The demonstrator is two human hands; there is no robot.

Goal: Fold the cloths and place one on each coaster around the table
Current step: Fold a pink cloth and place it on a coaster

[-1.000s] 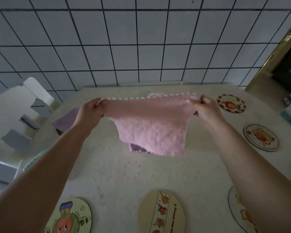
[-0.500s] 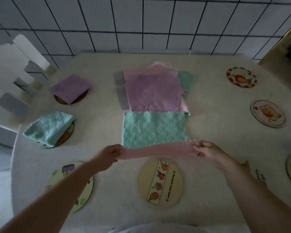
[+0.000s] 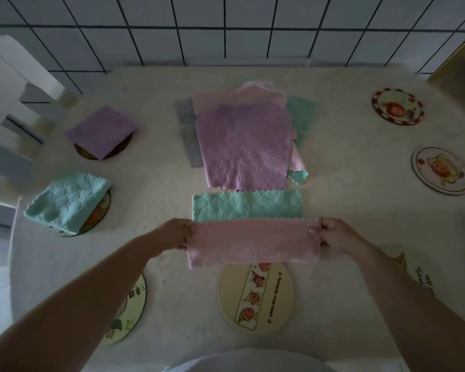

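A pink cloth [image 3: 253, 244] is stretched between my hands, folded into a wide strip. My left hand [image 3: 175, 234] pinches its left end and my right hand [image 3: 333, 233] pinches its right end. The strip hangs just over the far edge of a yellow coaster [image 3: 255, 299] and covers the near edge of a teal cloth [image 3: 246, 205] lying flat. Behind that lies a pile with a purple cloth [image 3: 246, 149] on top. At the left, a folded purple cloth [image 3: 101, 131] and a folded teal cloth [image 3: 67, 201] each sit on a coaster.
Bare coasters lie at the near left [image 3: 128, 310], far right [image 3: 397, 106] and right [image 3: 440, 170]; two more are partly hidden by my right arm and the frame edge. A white chair [image 3: 11, 108] stands at the table's left. A tiled wall runs behind the table [image 3: 346, 205].
The pink cloth came down from being held up open in front of me to a folded strip low over the table near me. The view tilted down, showing the pile and coasters.
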